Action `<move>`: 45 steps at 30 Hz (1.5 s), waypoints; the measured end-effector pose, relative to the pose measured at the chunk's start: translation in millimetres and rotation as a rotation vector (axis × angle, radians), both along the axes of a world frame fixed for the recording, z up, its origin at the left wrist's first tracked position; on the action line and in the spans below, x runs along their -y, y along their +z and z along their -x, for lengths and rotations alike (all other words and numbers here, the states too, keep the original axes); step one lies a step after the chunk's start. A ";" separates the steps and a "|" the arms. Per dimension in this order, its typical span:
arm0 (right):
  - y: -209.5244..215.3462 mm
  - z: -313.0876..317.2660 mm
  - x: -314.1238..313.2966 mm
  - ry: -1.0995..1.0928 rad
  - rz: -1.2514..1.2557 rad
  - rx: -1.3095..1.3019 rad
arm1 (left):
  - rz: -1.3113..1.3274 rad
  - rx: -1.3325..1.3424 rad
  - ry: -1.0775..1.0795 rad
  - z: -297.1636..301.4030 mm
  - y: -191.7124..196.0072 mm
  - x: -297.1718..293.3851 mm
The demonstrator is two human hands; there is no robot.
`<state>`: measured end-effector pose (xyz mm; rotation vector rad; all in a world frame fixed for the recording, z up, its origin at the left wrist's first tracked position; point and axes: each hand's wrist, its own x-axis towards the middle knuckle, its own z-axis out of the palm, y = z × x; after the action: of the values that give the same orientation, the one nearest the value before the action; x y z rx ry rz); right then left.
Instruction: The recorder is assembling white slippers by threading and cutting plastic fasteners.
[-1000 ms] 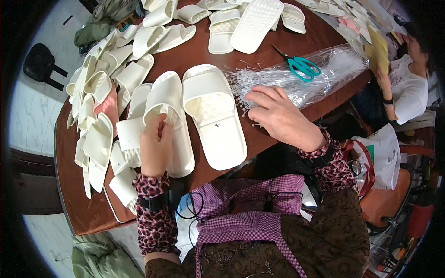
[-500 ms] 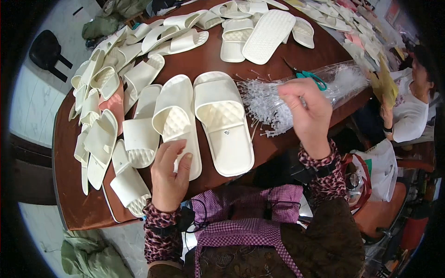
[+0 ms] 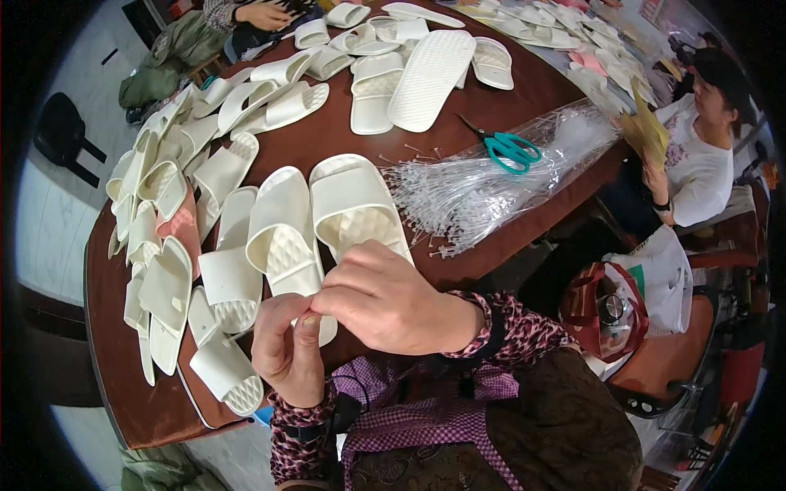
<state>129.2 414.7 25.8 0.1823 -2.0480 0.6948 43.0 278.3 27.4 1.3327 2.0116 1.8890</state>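
My right hand (image 3: 391, 304) and my left hand (image 3: 286, 353) meet fingertip to fingertip, low over the near table edge. Both are closed in a pinch; whatever lies between the fingers is too small or hidden to name. Just beyond them a pair of cream slide slippers lies side by side, toes away from me: the left slipper (image 3: 282, 214) and the right slipper (image 3: 354, 196). My hands cover parts of their heel ends. To the right of the pair spreads a bundle of thin clear plastic fasteners (image 3: 458, 200) with white ends, partly in a clear bag.
Teal-handled scissors (image 3: 512, 153) lie on the bundle. Several cream slippers (image 3: 168, 282) crowd the brown table's left side, and an upturned slipper (image 3: 431, 80) lies farther back. A co-worker (image 3: 696, 164) sits at right; another person's hand (image 3: 264, 15) shows at top left. A red bag (image 3: 585, 303) stands at right.
My right hand has come left and down from over the fasteners to my left hand, and their fingertips now meet. The view has shifted, bringing another person's hands in at top left.
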 end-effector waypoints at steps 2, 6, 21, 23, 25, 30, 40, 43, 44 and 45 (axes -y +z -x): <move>-3.7 2.2 0.0 -0.005 0.009 -0.021 | -0.025 -0.216 0.028 -0.2 4.7 -3.1; -5.9 3.3 2.8 0.019 0.030 -0.013 | -0.030 -0.156 0.051 0.4 3.9 3.8; -7.2 -19.3 -8.4 -0.029 0.021 -0.012 | -0.394 0.448 0.034 44.5 34.5 57.7; 1.9 -22.4 -10.6 -0.029 -0.020 0.019 | -0.305 0.506 0.102 44.5 33.7 54.1; 3.4 -26.5 -13.4 -0.054 -0.085 0.086 | -0.201 0.642 0.219 45.6 26.2 49.7; 12.4 -23.5 -21.5 -0.007 -0.256 0.119 | 0.017 0.738 0.065 41.5 20.3 49.4; 12.4 -29.8 -21.6 0.134 -0.555 0.350 | 0.445 0.744 -0.016 29.5 21.1 63.8; 11.7 -32.9 -20.5 0.199 -0.558 0.367 | 0.512 0.695 -0.060 27.4 22.1 72.5; 11.8 -35.0 -19.3 0.228 -0.554 0.381 | 0.513 0.695 -0.057 26.7 24.8 74.5; 11.8 -37.5 -17.4 0.227 -0.554 0.380 | 0.533 0.692 -0.090 26.4 27.7 75.7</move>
<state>166.7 432.2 37.6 0.6504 -2.5798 0.2886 16.6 202.5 55.1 0.5214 1.8292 1.3502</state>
